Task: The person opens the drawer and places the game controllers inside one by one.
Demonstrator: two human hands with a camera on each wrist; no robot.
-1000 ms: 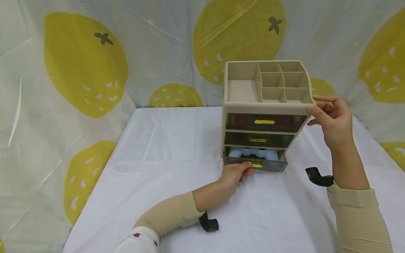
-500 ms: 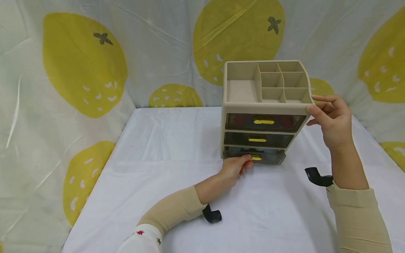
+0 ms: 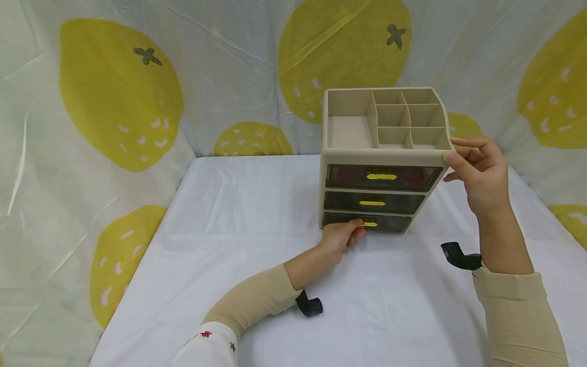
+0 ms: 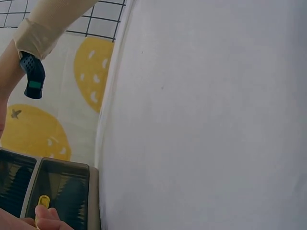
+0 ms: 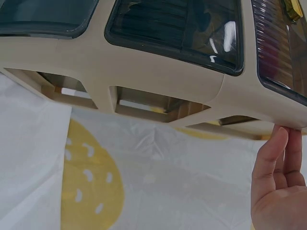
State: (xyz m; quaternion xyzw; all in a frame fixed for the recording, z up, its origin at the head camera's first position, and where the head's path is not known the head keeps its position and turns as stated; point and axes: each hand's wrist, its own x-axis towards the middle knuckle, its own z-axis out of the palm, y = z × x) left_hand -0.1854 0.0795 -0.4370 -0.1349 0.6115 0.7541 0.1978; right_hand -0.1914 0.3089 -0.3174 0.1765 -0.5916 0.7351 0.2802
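A beige desktop organizer (image 3: 383, 156) with three dark see-through drawers stands toward the back right of the table. My left hand (image 3: 338, 238) pinches the small gold handle (image 4: 43, 201) of the bottom drawer (image 3: 394, 224), which sits flush with the front. The same fingers show at the lower left of the left wrist view. With thumb and fingers, my right hand (image 3: 485, 173) grips the organizer's upper right edge; the right wrist view shows this hand (image 5: 278, 187) at that edge too. Dark shapes inside the top drawer (image 3: 403, 178) are hard to make out through its front.
A white cloth (image 3: 229, 204) covers the table under the organizer. Behind and beside it hangs a curtain (image 3: 247, 71) printed with big yellow lemons. Open compartments (image 3: 394, 117) top the organizer. A black wrist mount (image 3: 460, 257) juts from the right sleeve.
The bottom drawer, partly out with pale blue contents showing, has slid back in until shut. My left hand has moved forward with its handle. The right hand keeps its grip.
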